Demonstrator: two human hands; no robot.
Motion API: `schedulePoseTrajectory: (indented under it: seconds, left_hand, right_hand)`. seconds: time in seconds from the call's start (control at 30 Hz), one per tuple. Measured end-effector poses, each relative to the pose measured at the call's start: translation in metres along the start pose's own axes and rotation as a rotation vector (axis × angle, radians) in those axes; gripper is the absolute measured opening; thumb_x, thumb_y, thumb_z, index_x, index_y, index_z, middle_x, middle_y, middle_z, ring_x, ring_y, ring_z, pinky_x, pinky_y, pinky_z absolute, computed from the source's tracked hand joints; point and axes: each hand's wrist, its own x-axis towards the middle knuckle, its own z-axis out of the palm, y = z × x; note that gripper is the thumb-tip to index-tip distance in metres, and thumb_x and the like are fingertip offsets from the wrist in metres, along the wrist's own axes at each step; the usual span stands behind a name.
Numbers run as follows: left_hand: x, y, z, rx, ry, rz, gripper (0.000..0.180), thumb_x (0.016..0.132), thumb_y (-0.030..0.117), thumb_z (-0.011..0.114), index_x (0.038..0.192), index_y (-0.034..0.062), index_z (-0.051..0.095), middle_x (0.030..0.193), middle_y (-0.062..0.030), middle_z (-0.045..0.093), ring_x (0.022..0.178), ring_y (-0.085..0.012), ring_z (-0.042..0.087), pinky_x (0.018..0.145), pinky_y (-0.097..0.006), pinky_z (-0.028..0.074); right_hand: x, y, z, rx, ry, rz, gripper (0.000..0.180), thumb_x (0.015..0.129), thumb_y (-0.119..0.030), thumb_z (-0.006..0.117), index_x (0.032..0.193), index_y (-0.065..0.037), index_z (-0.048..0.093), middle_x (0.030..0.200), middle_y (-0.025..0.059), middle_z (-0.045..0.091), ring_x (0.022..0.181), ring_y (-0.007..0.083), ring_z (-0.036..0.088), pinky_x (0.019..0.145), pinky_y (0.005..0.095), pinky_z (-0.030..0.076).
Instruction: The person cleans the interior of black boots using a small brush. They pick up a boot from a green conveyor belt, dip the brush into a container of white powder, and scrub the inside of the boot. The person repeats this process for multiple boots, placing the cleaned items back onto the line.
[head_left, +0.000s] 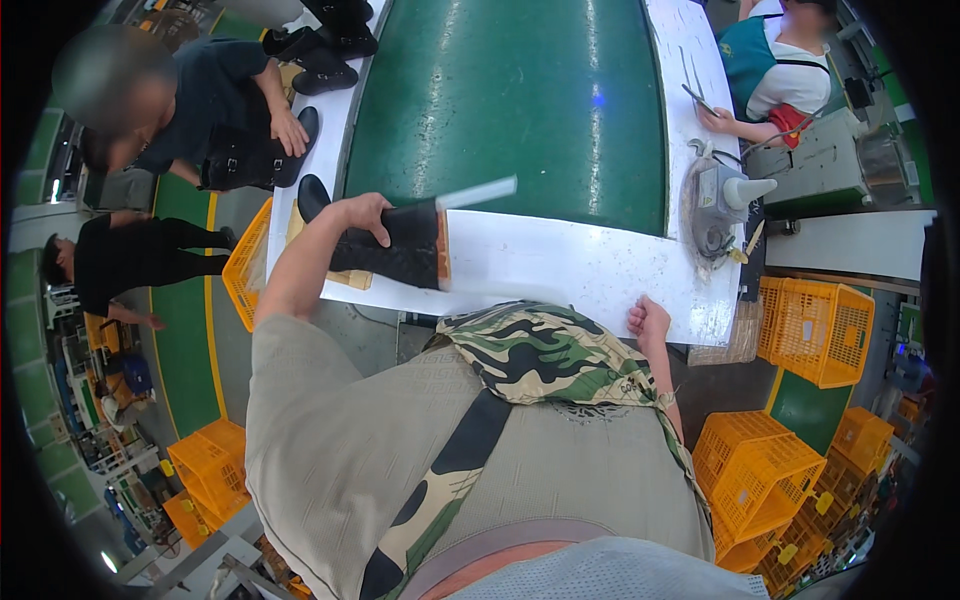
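A black boot (395, 246) lies on its side over the white table edge, toe to the left and the brown-lined opening of its shaft to the right. My left hand (362, 216) is closed around the upper side of the shaft near the ankle. From the shaft's opening a whitish translucent strip (485, 192) sticks out over the green surface; how far it reaches inside is hidden. My right hand (650, 320) is curled closed at the table's near edge on the right, apart from the boot. What it holds, if anything, cannot be made out.
A green belt-like surface (510, 110) runs between white table borders (560, 262). A grey device with a white nozzle (722, 195) stands at right. One co-worker (215, 105) at left handles another black boot; another person (775, 75) sits far right. Yellow crates (815, 330) stand around.
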Motion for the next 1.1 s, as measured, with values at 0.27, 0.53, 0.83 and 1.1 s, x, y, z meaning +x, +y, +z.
schedulePoseTrajectory:
  seconds: [0.27,0.53,0.83,1.1]
  left_hand:
    - [-0.073,0.029,-0.035,-0.497,0.31,0.234,0.058,0.06,-0.005,0.085,0.114,-0.0007,0.064,0.104,-0.0036,0.07,0.095,-0.014,0.063,0.085,-0.033,0.053]
    - [-0.088,0.108,-0.008,-0.659,0.176,0.544,0.04,0.075,0.011,0.082,0.109,0.0009,0.065,0.102,-0.0074,0.068,0.096,-0.0167,0.064,0.087,-0.032,0.053]
    - [-0.054,0.15,0.076,-0.751,0.357,0.57,0.037,0.088,0.025,0.071,0.117,0.0025,0.064,0.109,-0.0106,0.069,0.106,-0.0222,0.064,0.095,-0.037,0.051]
    - [-0.062,0.158,0.244,-1.658,0.934,0.107,0.04,0.087,-0.001,0.061,0.127,-0.0047,0.055,0.115,-0.0138,0.066,0.106,-0.0213,0.064,0.091,-0.037,0.052]
  right_hand:
    - [-0.002,-0.012,0.006,-0.137,-0.145,-0.048,0.02,0.091,-0.023,0.066,0.098,-0.005,0.061,0.077,0.0066,0.064,0.058,0.0158,0.061,0.05,0.0295,0.051]
    - [-0.144,-0.107,0.14,-0.476,-0.991,-0.74,0.064,0.076,-0.008,0.077,0.134,-0.001,0.051,0.109,0.0156,0.066,0.083,0.0177,0.067,0.073,0.0276,0.053]
    - [-0.247,-0.116,0.22,-0.727,-1.489,-0.997,0.078,0.073,-0.004,0.077,0.143,-0.005,0.041,0.09,0.0099,0.061,0.077,0.0181,0.065,0.073,0.0307,0.055]
    - [-0.228,-0.102,0.224,-0.707,-1.521,-0.944,0.075,0.075,-0.005,0.078,0.141,-0.003,0.041,0.095,0.0118,0.064,0.08,0.0188,0.068,0.075,0.0308,0.056]
